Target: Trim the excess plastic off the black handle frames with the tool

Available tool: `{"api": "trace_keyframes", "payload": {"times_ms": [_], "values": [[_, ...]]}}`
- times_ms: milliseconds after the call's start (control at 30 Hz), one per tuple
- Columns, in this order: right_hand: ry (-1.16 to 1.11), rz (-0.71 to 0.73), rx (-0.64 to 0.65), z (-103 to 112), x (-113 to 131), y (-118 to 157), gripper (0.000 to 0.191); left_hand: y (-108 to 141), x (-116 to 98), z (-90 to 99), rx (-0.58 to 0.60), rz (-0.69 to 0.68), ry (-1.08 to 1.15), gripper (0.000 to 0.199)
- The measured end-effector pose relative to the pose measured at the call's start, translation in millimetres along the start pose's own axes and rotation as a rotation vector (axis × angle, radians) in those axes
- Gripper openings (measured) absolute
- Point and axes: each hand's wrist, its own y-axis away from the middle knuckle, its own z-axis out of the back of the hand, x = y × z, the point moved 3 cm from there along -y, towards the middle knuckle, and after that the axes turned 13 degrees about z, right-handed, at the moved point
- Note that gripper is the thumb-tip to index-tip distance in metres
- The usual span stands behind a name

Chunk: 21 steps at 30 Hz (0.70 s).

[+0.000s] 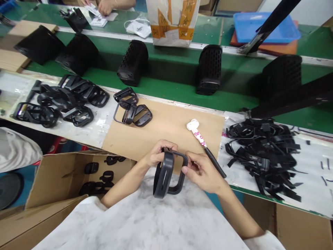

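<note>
In front of my chest, both hands hold a black plastic frame (166,177) with a rounded open loop on its right side. My left hand (162,151) is closed on its upper left part. My right hand (201,170) pinches the loop's right edge between thumb and fingers. Just past my right hand lies a hammer-like tool (214,162) with a black handle, its head wrapped in white plastic with pink letters. Ahead on a brown cardboard sheet (163,132) sit several similar black plastic parts (142,115).
More black parts (62,99) pile up at left; a heap of black strips and pieces (262,152) lies at right. Black perforated housings (210,69) stand on the green belt (171,83). A cardboard box (56,177) holds parts below. Another person's hands (105,7) are across the line.
</note>
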Motion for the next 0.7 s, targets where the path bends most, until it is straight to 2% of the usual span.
{"api": "trace_keyframes", "payload": {"times_ms": [67, 133, 267, 400, 467, 600, 700], "values": [[0.021, -0.035, -0.067, -0.5, -5.4, 0.1, 0.030, -0.3, -2.3, 1.6, 0.038, -0.045, 0.016, 0.062], [-0.004, -0.083, -0.144, -1.8, -12.8, -0.1, 0.025, -0.9, -4.2, 3.2, 0.027, -0.079, 0.011, 0.057], [-0.144, -0.148, -0.327, -1.8, -26.8, -2.6, 0.034, -1.2, -6.4, 0.6, -0.014, -0.126, -0.018, 0.048], [-0.142, -0.139, -0.484, 5.8, -29.8, -7.2, 0.035, -1.2, -6.5, -8.4, 0.062, -0.150, 0.091, 0.052], [-0.144, -0.132, -0.512, 8.2, -29.6, -9.8, 0.034, -2.5, -6.5, -10.1, 0.011, -0.173, 0.138, 0.051], [-0.270, -0.174, -0.527, 4.7, -33.5, -13.4, 0.034, -5.8, -7.4, -8.9, -0.203, -0.153, 0.176, 0.037], [-0.329, -0.192, -0.508, -1.8, -34.8, -14.3, 0.034, -6.3, -10.1, -9.4, -0.263, -0.101, 0.205, 0.038]]}}
